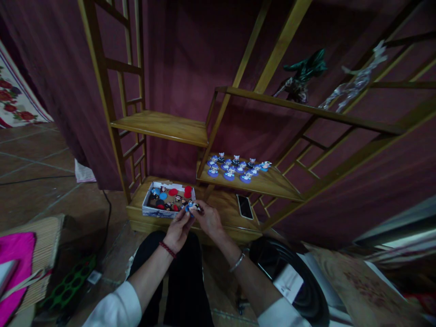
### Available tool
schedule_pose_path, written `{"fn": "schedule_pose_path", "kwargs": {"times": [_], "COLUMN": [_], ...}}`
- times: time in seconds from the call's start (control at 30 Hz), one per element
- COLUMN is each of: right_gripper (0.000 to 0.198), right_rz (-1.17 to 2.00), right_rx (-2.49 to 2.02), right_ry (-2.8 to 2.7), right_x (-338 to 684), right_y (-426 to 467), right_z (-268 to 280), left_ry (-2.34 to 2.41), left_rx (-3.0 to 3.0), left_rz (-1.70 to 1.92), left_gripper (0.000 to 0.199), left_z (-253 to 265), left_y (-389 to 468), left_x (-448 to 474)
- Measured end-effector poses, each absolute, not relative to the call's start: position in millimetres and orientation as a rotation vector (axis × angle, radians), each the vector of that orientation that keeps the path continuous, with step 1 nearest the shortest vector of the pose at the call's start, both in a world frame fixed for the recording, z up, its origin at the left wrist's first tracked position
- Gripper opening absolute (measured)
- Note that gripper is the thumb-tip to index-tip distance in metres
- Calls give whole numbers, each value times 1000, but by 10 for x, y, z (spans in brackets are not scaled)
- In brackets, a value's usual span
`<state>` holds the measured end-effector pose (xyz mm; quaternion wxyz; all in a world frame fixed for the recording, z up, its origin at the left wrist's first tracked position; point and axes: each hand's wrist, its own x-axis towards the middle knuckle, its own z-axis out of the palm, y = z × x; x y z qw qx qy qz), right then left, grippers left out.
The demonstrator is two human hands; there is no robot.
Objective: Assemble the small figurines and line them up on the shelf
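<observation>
My left hand (178, 230) and my right hand (208, 219) meet in front of the low shelf, both closed on one small blue and white figurine (193, 206). Just behind and left of them sits an open cardboard box (160, 212) holding several small figurines and loose round bases, red, blue and black. Up on the right shelf board (282, 185) several small figurines (230, 172) stand in rows, most on purple-blue round bases. The fingers partly cover the held figurine.
A phone (245, 206) lies on the low shelf, right of my hands. Above, an empty-looking board (163, 126) juts out at left. A green statuette (303, 75) and a clear deer-like ornament (357, 84) stand on the upper right board. A black round stool (289, 277) is at lower right.
</observation>
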<state>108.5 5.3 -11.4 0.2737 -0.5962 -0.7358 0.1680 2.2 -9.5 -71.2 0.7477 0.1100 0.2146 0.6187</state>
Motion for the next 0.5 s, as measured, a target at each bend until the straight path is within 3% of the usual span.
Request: {"fn": "schedule_pose_path", "kwargs": {"times": [0.5], "right_gripper": [27], "right_rz": [419], "right_rx": [-1477], "right_ry": [-2027], "right_x": [1271], "right_y": [10], "right_z": [-166], "left_ry": [467], "left_rx": [249], "left_rz": [1316], "left_gripper": [22], "left_z": [-678], "left_y": [-138], "left_x": [133]}}
